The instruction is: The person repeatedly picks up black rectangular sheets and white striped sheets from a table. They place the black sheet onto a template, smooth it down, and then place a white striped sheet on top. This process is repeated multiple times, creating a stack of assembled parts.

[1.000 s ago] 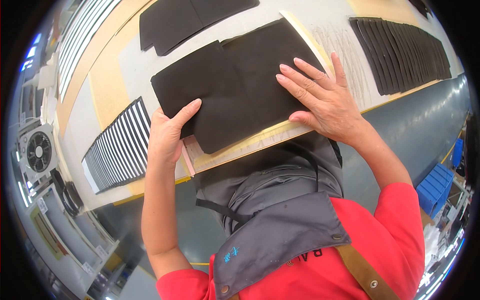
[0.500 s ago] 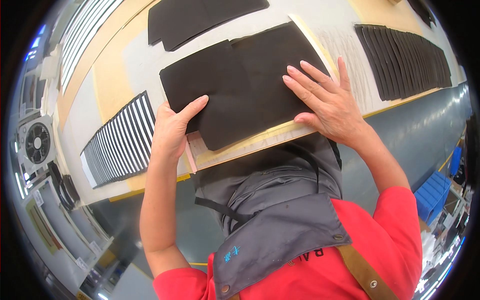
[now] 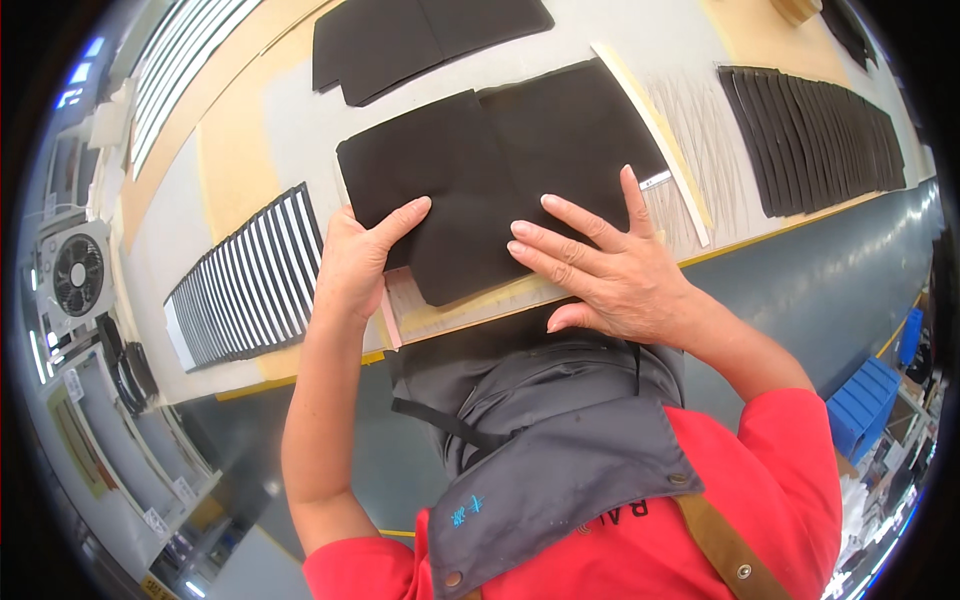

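A flat black panel [image 3: 570,130], of leather-like or fabric-like sheet, lies before me near the table's front edge, with a second layer overlapping on its left half. My left hand [image 3: 352,262] pinches its left edge, thumb on top and the other fingers hidden underneath. Fingers spread, my right hand [image 3: 625,275] rests over the panel's near right part and holds nothing. A small white patch shows at the panel's right edge, past my fingertips. Beside it runs a pale narrow strip [image 3: 662,150], and a pinkish strip [image 3: 389,318] sits by my left wrist.
More black panels [image 3: 435,45] lie farther back on the table [image 3: 285,110]. At left is a fanned row of black pieces with white strips [image 3: 245,290]; at right, a fanned row of dark pieces [image 3: 815,145]. A fan [image 3: 78,274] and a blue crate [image 3: 862,405] stand off the table.
My right hand has slid left and nearer to me across the panel, baring the white patch at its right edge. The left hand keeps its pinch. The whole view has shifted slightly.
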A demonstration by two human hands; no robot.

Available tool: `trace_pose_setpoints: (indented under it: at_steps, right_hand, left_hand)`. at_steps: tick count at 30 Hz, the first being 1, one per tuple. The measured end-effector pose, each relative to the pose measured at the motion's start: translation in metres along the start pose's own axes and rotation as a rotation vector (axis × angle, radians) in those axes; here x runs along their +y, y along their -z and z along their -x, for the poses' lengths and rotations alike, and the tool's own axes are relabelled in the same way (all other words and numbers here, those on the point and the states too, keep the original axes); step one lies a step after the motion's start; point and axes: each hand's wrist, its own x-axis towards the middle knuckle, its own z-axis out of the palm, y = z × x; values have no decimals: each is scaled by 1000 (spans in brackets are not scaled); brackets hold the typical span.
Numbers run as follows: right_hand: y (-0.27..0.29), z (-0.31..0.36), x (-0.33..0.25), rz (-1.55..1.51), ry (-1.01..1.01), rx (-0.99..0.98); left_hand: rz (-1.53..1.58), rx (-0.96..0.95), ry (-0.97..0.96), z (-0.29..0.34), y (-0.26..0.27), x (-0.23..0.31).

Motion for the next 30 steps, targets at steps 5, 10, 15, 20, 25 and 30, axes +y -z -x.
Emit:
trace_pose_setpoints:
  at_steps: [5,10,15,20,25,30]
  right_hand:
    - [-5,0,1,2,-8,-36]
    - [-4,-1,1,-19,-6,-47]
    - [-6,0,3,-36,-8,-37]
    - [-5,0,2,-36,-10,-40]
    - [-5,0,3,-40,-6,-45]
    - [-5,0,3,-47,-7,-35]
  left_hand:
    - [-7,-5,0,0,0,1]
    - [-21,2,-24,-1,-1,-1]
    - [-25,14,18,-3,0,2]
    - [-30,26,47,-2,-3,8]
    - [-30,29,67,-2,-2,9]
    - [-35,28,69,-3,-2,10]
